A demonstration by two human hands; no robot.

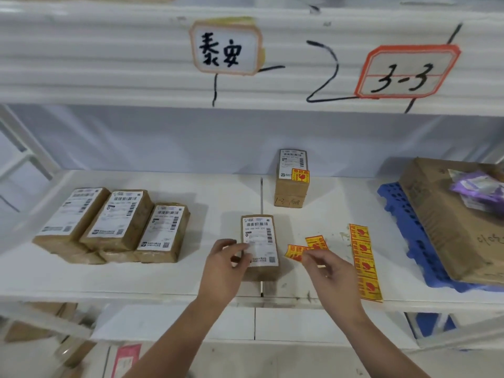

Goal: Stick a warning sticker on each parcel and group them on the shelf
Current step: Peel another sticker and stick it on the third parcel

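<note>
— What was on the shelf (163, 274)?
— Three parcels (114, 225) lay unstickered at left. A stickered parcel (291, 181) stood at the back.
— And the one in hand?
— The middle parcel (260, 241) lay at the front, its long axis running away from the person. The left hand (223, 266) gripped its left side.
— The right hand (332, 274)?
— Beside the strip (365, 263), it pinched a sticker (296, 252) just right of that parcel. A short leftward move would probably land it.

Brown cardboard parcels (113, 225) carry white labels with black barcodes; the yellow warning stickers (365, 261) bear red print; the metal shelf (163, 276) is white; a blue plastic pallet (409, 230) at its right edge.
</note>
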